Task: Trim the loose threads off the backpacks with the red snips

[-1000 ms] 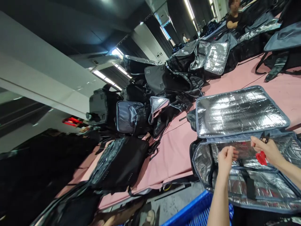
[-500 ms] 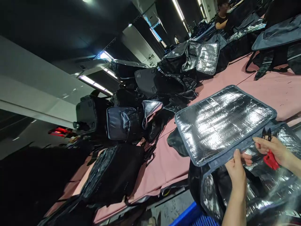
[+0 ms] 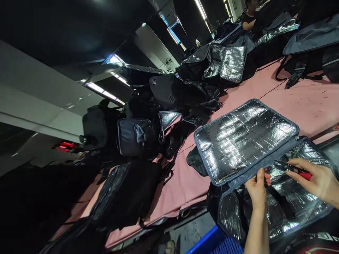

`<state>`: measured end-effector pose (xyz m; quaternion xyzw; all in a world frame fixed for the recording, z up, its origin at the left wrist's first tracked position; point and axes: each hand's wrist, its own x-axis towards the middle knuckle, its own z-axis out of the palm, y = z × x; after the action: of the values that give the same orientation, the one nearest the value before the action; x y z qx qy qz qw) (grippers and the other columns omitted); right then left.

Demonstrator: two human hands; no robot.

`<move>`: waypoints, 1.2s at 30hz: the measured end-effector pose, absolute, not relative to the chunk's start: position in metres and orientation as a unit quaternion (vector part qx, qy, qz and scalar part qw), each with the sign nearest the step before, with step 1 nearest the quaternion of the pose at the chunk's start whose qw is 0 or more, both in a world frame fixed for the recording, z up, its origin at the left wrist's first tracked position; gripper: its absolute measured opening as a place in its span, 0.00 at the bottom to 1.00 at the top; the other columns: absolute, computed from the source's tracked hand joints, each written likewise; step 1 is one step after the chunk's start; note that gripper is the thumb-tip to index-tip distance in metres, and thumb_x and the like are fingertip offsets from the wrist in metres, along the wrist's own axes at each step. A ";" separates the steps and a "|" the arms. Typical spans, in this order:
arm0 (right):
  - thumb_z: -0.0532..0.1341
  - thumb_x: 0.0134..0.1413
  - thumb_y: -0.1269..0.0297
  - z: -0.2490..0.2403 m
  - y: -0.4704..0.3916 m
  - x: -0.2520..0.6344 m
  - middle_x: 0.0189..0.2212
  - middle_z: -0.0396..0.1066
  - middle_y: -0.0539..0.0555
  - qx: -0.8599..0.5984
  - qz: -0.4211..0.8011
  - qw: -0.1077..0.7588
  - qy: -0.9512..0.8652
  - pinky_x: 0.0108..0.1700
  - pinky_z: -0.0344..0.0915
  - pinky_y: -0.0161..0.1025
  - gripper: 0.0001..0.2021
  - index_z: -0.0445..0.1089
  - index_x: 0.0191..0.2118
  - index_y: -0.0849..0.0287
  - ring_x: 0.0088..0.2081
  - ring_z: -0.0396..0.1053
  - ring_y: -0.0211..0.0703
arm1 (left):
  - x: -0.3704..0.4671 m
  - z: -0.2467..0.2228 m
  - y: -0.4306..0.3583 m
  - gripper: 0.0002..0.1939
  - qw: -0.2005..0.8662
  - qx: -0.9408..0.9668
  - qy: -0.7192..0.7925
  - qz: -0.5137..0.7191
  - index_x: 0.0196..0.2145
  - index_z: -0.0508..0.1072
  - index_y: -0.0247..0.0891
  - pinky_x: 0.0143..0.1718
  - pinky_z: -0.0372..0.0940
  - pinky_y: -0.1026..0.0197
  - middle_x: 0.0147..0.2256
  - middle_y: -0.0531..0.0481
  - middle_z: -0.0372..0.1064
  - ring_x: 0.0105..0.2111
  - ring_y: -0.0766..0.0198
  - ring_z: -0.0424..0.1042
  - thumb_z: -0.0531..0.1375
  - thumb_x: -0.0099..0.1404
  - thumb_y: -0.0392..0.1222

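An insulated bag (image 3: 230, 218) lies open before me, its inside lined with silver foil. Its foil-lined lid (image 3: 246, 141), edged in grey-blue binding, is folded back onto the table. My left hand (image 3: 256, 194) pinches the grey fabric strip (image 3: 265, 160) where lid and bag join. In my right hand (image 3: 316, 178) is a pair of thread snips (image 3: 293, 168) with dark blades and a red handle. The blades point left toward the strip, just right of my left fingers; whether they touch the fabric cannot be made out.
The table has a pink cover (image 3: 182, 190). A black bag (image 3: 132, 194) lies at the left, and several more bags (image 3: 135, 135) are piled behind it. Below the front edge is a blue plastic basket (image 3: 206, 241). A person (image 3: 249, 19) is at the far right back.
My right hand has turned the snips from pointing up to pointing left and moved them down to the strip. The lid has shifted slightly left with my left hand.
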<state>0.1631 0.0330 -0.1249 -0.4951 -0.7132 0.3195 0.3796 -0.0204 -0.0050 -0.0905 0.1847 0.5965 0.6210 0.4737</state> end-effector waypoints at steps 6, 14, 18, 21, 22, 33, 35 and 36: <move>0.60 0.60 0.47 -0.108 0.037 0.154 0.36 0.76 0.50 -0.434 0.290 0.375 -0.766 0.33 0.71 0.38 0.15 0.71 0.46 0.50 0.31 0.75 0.45 | -0.017 -0.092 -0.007 0.28 0.476 0.187 0.589 0.625 0.24 0.77 0.31 0.21 0.60 0.66 0.20 0.48 0.71 0.18 0.70 0.64 0.70 0.45 0.64; 0.60 0.59 0.45 -0.105 0.042 0.156 0.35 0.76 0.51 -0.436 0.330 0.353 -0.759 0.33 0.71 0.36 0.17 0.72 0.43 0.52 0.32 0.74 0.44 | -0.017 -0.092 -0.009 0.27 0.476 0.197 0.587 0.624 0.25 0.77 0.30 0.22 0.61 0.66 0.21 0.48 0.71 0.18 0.70 0.64 0.70 0.49 0.62; 0.60 0.60 0.47 -0.101 0.043 0.152 0.35 0.76 0.50 -0.422 0.313 0.371 -0.765 0.32 0.70 0.36 0.15 0.72 0.43 0.51 0.30 0.74 0.42 | -0.016 -0.094 -0.009 0.27 0.472 0.202 0.597 0.616 0.25 0.77 0.30 0.22 0.61 0.65 0.21 0.47 0.71 0.19 0.69 0.65 0.69 0.50 0.62; 0.60 0.60 0.48 -0.102 0.045 0.150 0.36 0.76 0.49 -0.399 0.313 0.384 -0.771 0.31 0.71 0.35 0.13 0.71 0.43 0.51 0.30 0.74 0.41 | -0.016 -0.095 -0.010 0.27 0.474 0.203 0.595 0.616 0.25 0.77 0.30 0.23 0.61 0.66 0.22 0.47 0.72 0.19 0.69 0.64 0.69 0.50 0.62; 0.60 0.60 0.49 -0.103 0.046 0.150 0.37 0.76 0.49 -0.395 0.313 0.388 -0.772 0.32 0.71 0.35 0.13 0.71 0.44 0.51 0.31 0.74 0.41 | -0.016 -0.095 -0.010 0.27 0.473 0.204 0.596 0.616 0.25 0.77 0.31 0.23 0.61 0.65 0.22 0.47 0.72 0.19 0.69 0.64 0.69 0.50 0.62; 0.58 0.62 0.48 -0.126 0.034 0.149 0.32 0.75 0.50 -0.491 0.255 0.431 -0.712 0.30 0.68 0.37 0.15 0.69 0.44 0.53 0.28 0.74 0.42 | -0.015 -0.097 -0.006 0.27 0.479 0.207 0.593 0.614 0.26 0.78 0.31 0.23 0.61 0.65 0.22 0.47 0.72 0.19 0.69 0.65 0.68 0.51 0.63; 0.58 0.63 0.50 -0.127 0.032 0.147 0.35 0.76 0.51 -0.477 0.256 0.440 -0.716 0.30 0.69 0.37 0.13 0.69 0.44 0.53 0.28 0.74 0.41 | -0.015 -0.097 -0.006 0.27 0.479 0.207 0.594 0.612 0.27 0.78 0.31 0.23 0.61 0.65 0.22 0.48 0.71 0.19 0.69 0.64 0.68 0.51 0.63; 0.58 0.63 0.51 -0.127 0.032 0.147 0.36 0.76 0.51 -0.471 0.258 0.442 -0.718 0.30 0.69 0.37 0.13 0.70 0.44 0.53 0.29 0.74 0.42 | -0.015 -0.097 -0.006 0.27 0.479 0.207 0.596 0.610 0.28 0.79 0.31 0.23 0.61 0.65 0.22 0.47 0.72 0.19 0.69 0.64 0.68 0.51 0.63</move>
<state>0.1467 0.0321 -0.1269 -0.4712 -0.7183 0.2581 0.4421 -0.0147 -0.0058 -0.0970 0.2065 0.5959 0.6104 0.4793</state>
